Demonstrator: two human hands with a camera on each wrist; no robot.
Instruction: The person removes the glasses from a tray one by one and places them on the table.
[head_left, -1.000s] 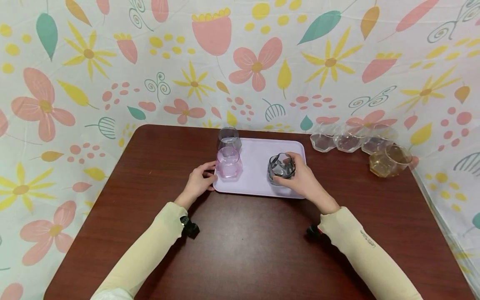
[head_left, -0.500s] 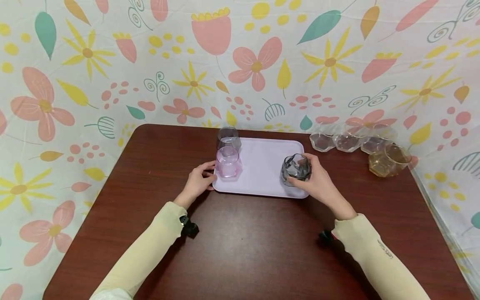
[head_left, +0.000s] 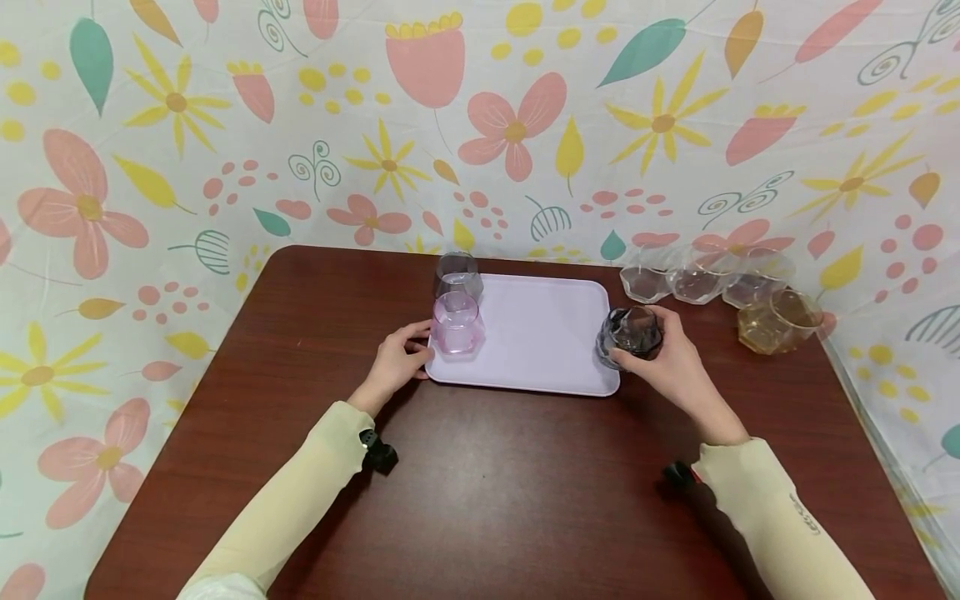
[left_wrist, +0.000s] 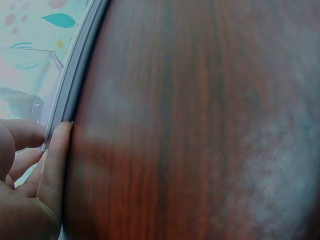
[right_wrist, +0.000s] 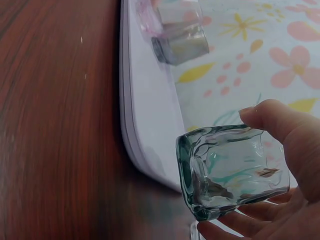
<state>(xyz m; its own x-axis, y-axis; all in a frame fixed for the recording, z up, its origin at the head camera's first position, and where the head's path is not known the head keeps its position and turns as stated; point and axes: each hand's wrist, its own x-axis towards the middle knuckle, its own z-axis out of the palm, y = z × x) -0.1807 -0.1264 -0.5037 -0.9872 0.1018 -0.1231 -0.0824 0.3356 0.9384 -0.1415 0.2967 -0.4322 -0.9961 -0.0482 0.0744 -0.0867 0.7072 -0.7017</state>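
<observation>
- The two hands are working well apart, at opposite ends of a pale lilac tray (head_left: pixel 536 333).
- The left hand (head_left: pixel 397 362) is gripping the tray at its left end, near the front corner, with thumb and fingers bent about the rim.
- The right hand (head_left: pixel 675 362) is clasping a dark grey glass (head_left: pixel 630 336), the thumb lying along its near side and the fingers along its far side.
- In the head view, that glass is overlapping the tray's right edge, mouth facing up; whether its base is touching anything is hard to tell.
- A pink glass (head_left: pixel 457 329) is standing on the tray's left end, near the left hand.
- A clear greyish glass (head_left: pixel 457 275) is standing just behind the pink one.
- Three clear glasses (head_left: pixel 699 285) are standing in a row beyond the tray's right end, with an amber glass (head_left: pixel 776 323) sitting in front of the row's right end.
- The brown wooden table (head_left: pixel 465 483) is bearing all of these.
- A flower-patterned cloth (head_left: pixel 513 50) is hanging behind it.
</observation>
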